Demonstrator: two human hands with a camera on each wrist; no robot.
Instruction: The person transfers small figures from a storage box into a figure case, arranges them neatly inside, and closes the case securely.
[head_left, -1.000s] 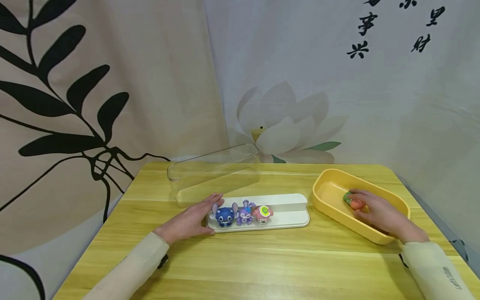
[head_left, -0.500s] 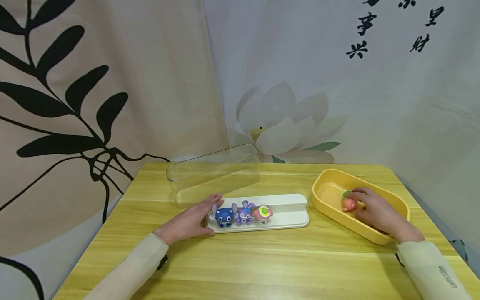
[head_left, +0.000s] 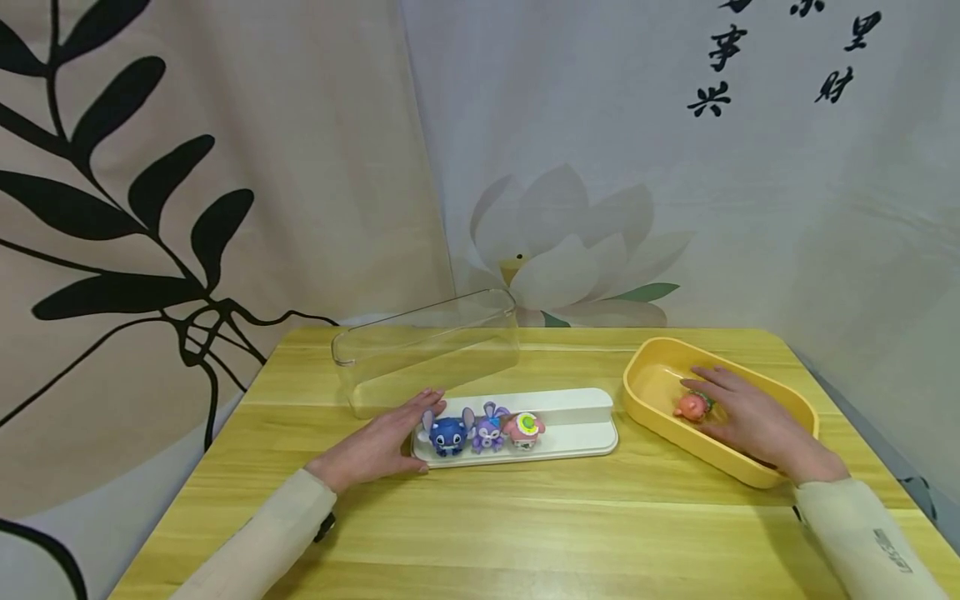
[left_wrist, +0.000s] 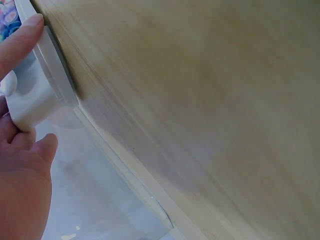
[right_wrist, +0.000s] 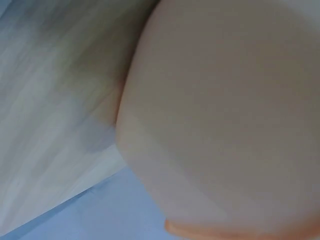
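Observation:
My left hand point(head_left: 375, 446) grips the left end of a white display base point(head_left: 577, 442), thumb at the front edge and fingers behind. In the left wrist view the fingers wrap round the base's end point(left_wrist: 35, 97). On its left half stand a blue big-eared figurine point(head_left: 448, 435), a purple rabbit figurine point(head_left: 489, 432) and a pink figurine with a flower-like top point(head_left: 525, 429). My right hand point(head_left: 757, 425) reaches into a yellow tray point(head_left: 693, 446), fingers spread over a pinkish-red figurine point(head_left: 691, 407) with some green. Whether it touches it is unclear.
A clear cover point(head_left: 431, 354) stands behind the base, towards the table's back left. The wooden table point(head_left: 517, 533) ends at a fabric backdrop point(head_left: 360, 167). A blurred pale surface fills most of the right wrist view, with an orange edge point(right_wrist: 225, 231) below.
The pinkish-red figurine has turned over inside the tray, and its green part now lies to the right. My right fingers have loosened and spread. The left hand keeps its place.

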